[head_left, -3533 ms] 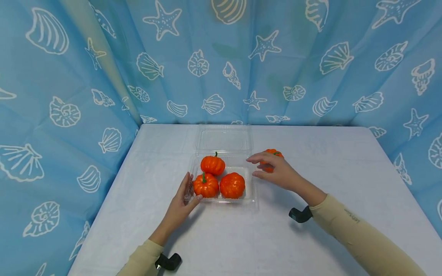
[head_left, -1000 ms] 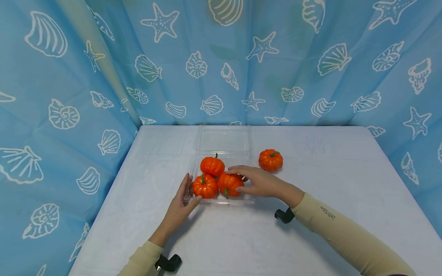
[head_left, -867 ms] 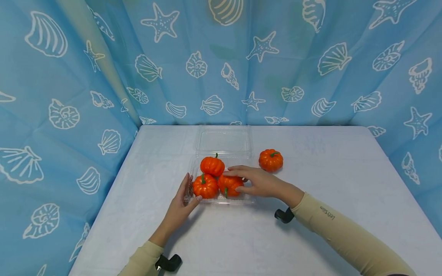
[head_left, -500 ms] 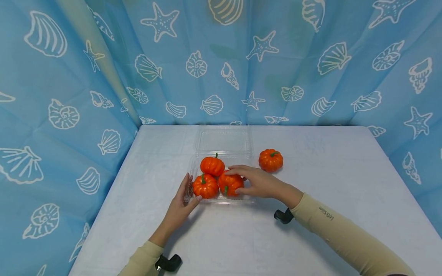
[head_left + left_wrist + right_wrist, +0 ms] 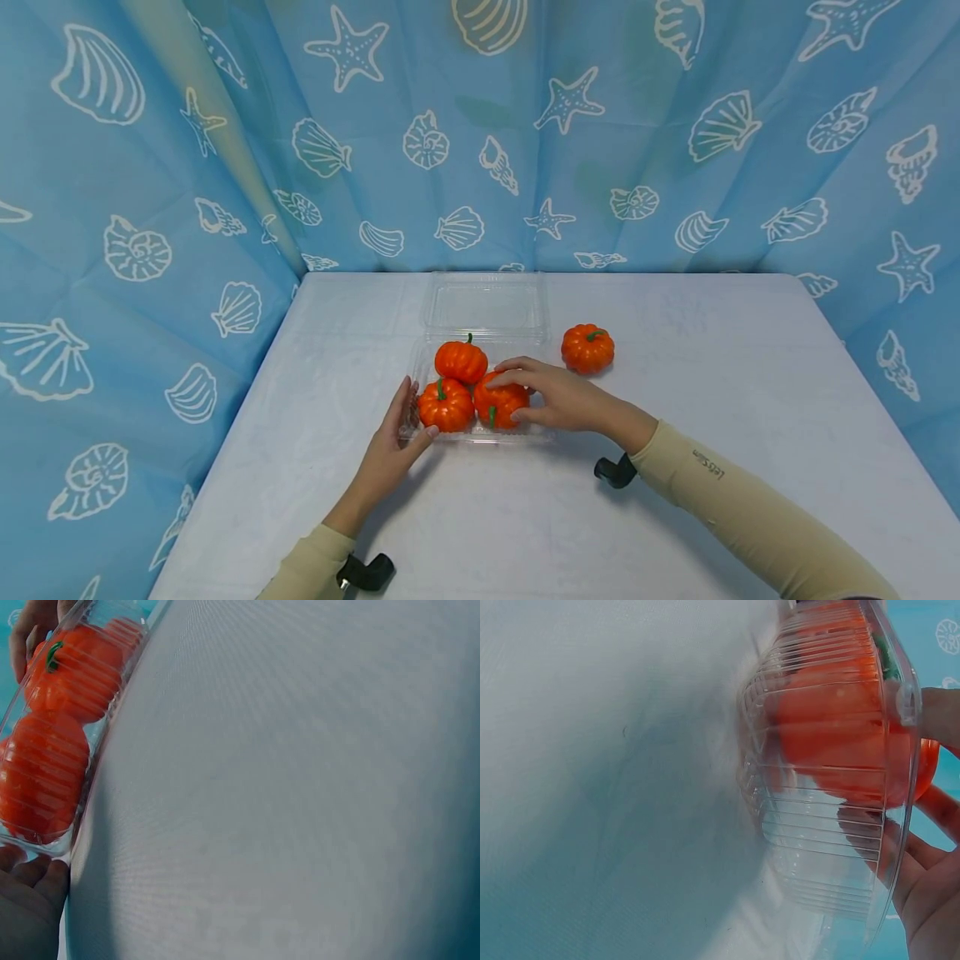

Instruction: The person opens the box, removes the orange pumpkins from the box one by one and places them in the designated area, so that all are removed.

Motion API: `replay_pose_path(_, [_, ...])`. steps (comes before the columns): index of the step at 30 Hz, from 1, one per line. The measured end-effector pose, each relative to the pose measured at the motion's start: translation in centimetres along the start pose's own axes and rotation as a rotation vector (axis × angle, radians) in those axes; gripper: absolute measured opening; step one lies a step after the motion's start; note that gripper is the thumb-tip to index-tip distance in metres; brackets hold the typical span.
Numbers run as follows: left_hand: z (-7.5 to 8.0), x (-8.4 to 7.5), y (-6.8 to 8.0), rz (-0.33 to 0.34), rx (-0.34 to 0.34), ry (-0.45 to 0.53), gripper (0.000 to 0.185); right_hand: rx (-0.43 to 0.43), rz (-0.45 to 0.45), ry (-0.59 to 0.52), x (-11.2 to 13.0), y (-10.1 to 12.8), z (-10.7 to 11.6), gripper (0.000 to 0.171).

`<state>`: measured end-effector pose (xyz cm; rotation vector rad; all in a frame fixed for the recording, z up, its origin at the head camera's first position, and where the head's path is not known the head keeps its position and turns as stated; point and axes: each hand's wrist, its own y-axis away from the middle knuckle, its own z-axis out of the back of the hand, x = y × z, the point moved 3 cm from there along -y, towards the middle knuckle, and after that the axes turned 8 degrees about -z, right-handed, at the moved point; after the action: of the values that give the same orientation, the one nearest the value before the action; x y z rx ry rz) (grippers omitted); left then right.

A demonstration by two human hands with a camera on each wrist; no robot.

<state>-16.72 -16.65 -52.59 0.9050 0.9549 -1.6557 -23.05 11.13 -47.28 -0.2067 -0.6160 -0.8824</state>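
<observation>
Three orange toy pumpkins sit in a clear plastic clamshell container (image 5: 540, 433) on the table: a back one (image 5: 461, 362), a front-left one (image 5: 446, 406) and a front-right one (image 5: 501, 402). My right hand (image 5: 564, 396) grips the front-right pumpkin between thumb and fingers; its green stem points toward the front. In the right wrist view, that pumpkin (image 5: 832, 720) shows through the ribbed wall. My left hand (image 5: 388, 454) rests against the container's left side, fingers fairly straight along the wall and thumb at the front corner. In the left wrist view, its fingertips (image 5: 52, 881) touch the wall.
A fourth pumpkin (image 5: 588, 348) sits on the white-covered table (image 5: 675, 333), right of the container behind my right hand. The container's lid (image 5: 486, 304) lies folded back toward the far table edge. A blue shell-print curtain (image 5: 465, 125) hangs behind and at the left.
My right hand has moved left from near the loose pumpkin to the front-right one, whose stem now shows at the front. Over the last second little has moved; the left hand stays put.
</observation>
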Motion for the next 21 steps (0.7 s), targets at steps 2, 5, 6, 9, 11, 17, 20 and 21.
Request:
replay_pose_path(2, [0.0,0.0,0.0,0.003,0.001,0.001,0.090,-0.001,-0.006,-0.009,-0.1,0.0,0.0,0.051])
replay_pose_path(5, [0.0,0.0,0.0,0.008,0.002,0.001,0.090,-0.010,-0.008,-0.032,-0.2,0.0,0.0,0.050])
replay_pose_path(6, [0.0,0.1,0.0,0.008,0.001,0.001,0.090,-0.016,-0.005,-0.040,-0.2,0.0,0.0,0.050])
replay_pose_path(9, [0.0,0.2,0.0,0.006,0.000,0.008,0.090,-0.038,0.009,-0.053,-0.2,0.0,0.0,0.049])
replay_pose_path(11, [0.1,0.2,0.0,0.005,-0.001,0.014,0.090,-0.052,0.015,-0.059,-0.2,0.0,0.0,0.049])
replay_pose_path(17, [0.0,0.0,0.1,0.007,0.000,0.019,0.090,-0.088,-0.006,-0.116,-0.2,0.4,0.4,0.048])
replay_pose_path(20, [0.0,0.1,0.1,0.010,0.001,0.012,0.090,-0.117,-0.021,-0.171,-0.3,0.8,0.8,0.047])
replay_pose_path(21, [0.0,0.1,0.0,0.009,0.001,0.011,0.090,-0.131,-0.026,-0.186,-0.4,1.0,1.0,0.047])
